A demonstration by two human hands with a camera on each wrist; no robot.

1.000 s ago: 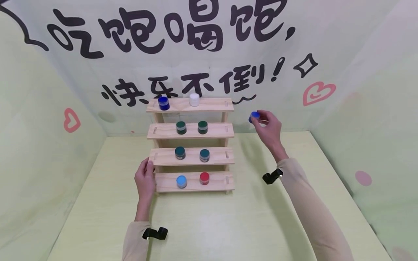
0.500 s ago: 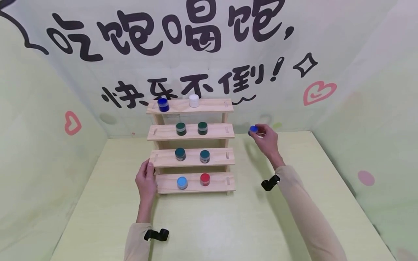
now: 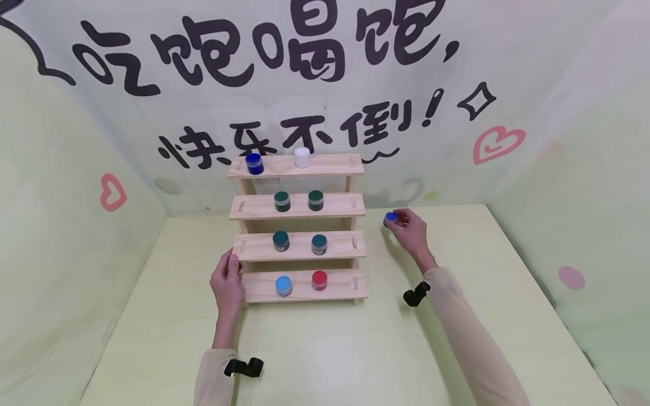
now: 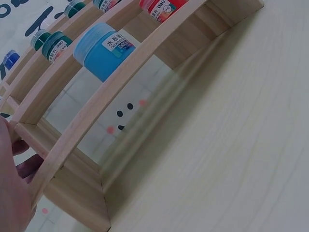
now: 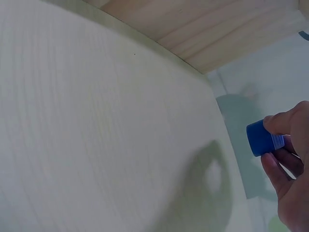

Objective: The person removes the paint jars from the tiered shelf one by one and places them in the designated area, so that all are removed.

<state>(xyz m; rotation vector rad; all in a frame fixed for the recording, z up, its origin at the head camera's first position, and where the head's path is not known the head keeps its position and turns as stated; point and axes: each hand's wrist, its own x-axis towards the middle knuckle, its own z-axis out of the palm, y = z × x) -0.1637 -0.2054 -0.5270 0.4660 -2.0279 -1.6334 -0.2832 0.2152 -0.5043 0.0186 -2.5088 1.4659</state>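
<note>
A four-tier wooden rack (image 3: 299, 208) bears paint jars. My left hand (image 3: 227, 285) grips its left side near the lower tiers; in the left wrist view the fingers of that hand (image 4: 12, 179) go round the end frame. Right of the rack, my right hand (image 3: 411, 234) pinches a blue jar (image 3: 390, 219) between thumb and fingers. The right wrist view has this blue jar (image 5: 262, 138) above the table, in the right hand (image 5: 294, 159). On the bottom tier stand a light blue jar (image 3: 284, 286) and a red jar (image 3: 319, 280).
Two dark green jars stand on each middle tier, such as one jar (image 3: 316, 200). On the top tier are a dark blue jar (image 3: 255, 163) and a white jar (image 3: 302, 158). Behind the pale table (image 3: 315, 349) rises a printed backdrop (image 3: 325, 96).
My right hand has come down beside the rack and slightly to the left, still pinching the blue jar. The left hand keeps its grip on the rack.
</note>
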